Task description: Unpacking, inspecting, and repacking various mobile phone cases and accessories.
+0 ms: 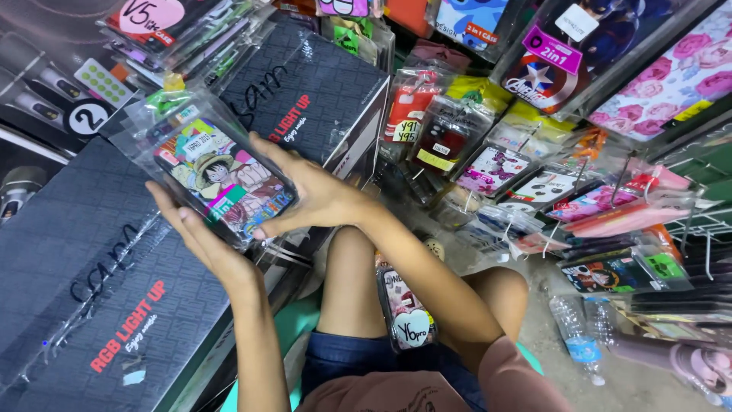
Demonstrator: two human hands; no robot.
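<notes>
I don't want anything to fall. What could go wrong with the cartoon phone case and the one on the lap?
The left hand and right hand hold the cartoon phone case by its slippery clear sleeve; it might slide out. The second case, resting loose between the knees, could drop to the floor.

Close head view, facing steeply downward.

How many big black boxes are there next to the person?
2. One black box lies at the lower left, beneath the left hand. The other black box sits further up, behind the right hand. More may be hidden under the hanging packets.
</notes>
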